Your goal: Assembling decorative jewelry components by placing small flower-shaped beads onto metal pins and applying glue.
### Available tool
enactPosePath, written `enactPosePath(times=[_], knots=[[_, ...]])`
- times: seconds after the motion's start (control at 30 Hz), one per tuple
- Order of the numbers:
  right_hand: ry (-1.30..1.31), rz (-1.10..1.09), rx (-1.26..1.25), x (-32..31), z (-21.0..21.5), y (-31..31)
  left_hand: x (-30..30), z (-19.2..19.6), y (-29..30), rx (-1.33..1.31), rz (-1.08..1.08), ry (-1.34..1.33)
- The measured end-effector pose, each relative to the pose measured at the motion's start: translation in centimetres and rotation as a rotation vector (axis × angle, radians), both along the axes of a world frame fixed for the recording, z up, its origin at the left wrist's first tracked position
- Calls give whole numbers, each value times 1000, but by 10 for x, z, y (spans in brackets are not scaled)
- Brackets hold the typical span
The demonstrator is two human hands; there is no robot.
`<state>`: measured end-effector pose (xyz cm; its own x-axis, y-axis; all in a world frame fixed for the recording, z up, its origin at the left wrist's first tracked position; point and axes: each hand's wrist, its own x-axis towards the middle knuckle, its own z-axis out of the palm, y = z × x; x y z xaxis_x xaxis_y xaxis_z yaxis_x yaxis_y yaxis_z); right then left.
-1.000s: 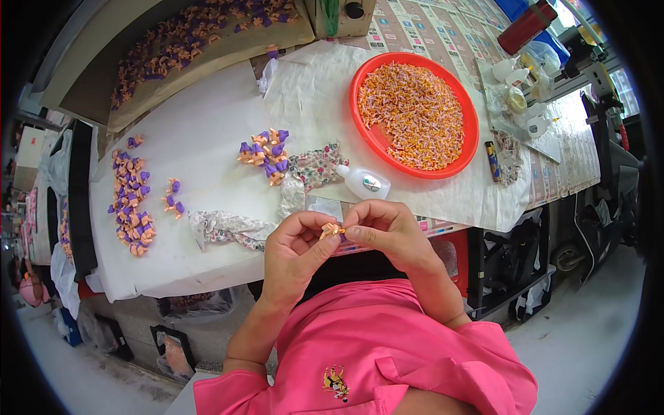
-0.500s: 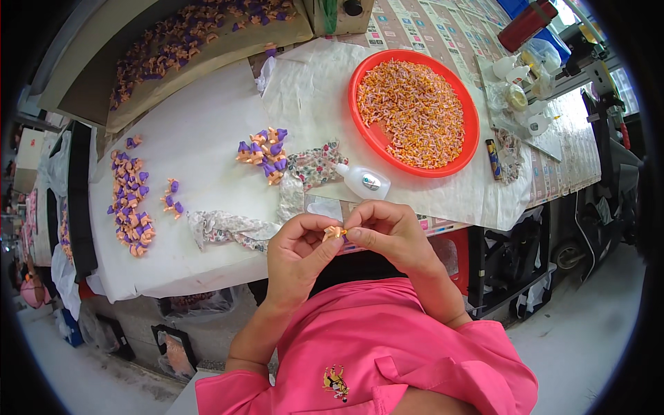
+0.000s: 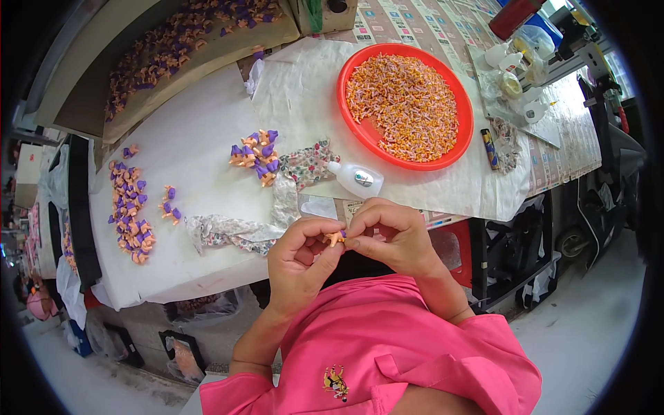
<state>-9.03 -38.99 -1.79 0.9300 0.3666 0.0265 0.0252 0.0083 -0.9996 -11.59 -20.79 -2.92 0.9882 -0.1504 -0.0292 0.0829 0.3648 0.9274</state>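
At the near edge, the left hand (image 3: 301,256) pinches a small peach-and-purple piece (image 3: 335,238) between thumb and forefinger, and the right hand (image 3: 391,238) closes its thumb and forefinger on the purple end; the piece is so small that fingertips alone seem to fit it, and the remaining fingers curl in behind. Both hands hang just off the near table edge, probably to keep the elbows low and the view from above open. Beyond, to the left, a floral cloth (image 3: 221,228) lies along that edge, and a white bottle (image 3: 360,181) lies tilted just past the right hand, likely within easy reach. Farther left come a few loose pieces (image 3: 169,205), a long pile (image 3: 130,200) near the left side and a tight cluster (image 3: 256,155) nearer the middle, with white table covering (image 3: 197,155) between them as room for a hand to pass. Far right, the red tray (image 3: 364,130) has a raised rim that seems meant to contain its tiny parts (image 3: 408,104)
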Motion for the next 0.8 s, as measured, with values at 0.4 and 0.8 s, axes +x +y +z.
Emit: enactPosePath(times=[0.4, 0.8], knots=[[377, -21, 389, -2, -8, -1, 1, 7, 1, -17, -53, 216], [13, -59, -44, -10, -9, 3, -1, -5, 1, 66, -60, 17]])
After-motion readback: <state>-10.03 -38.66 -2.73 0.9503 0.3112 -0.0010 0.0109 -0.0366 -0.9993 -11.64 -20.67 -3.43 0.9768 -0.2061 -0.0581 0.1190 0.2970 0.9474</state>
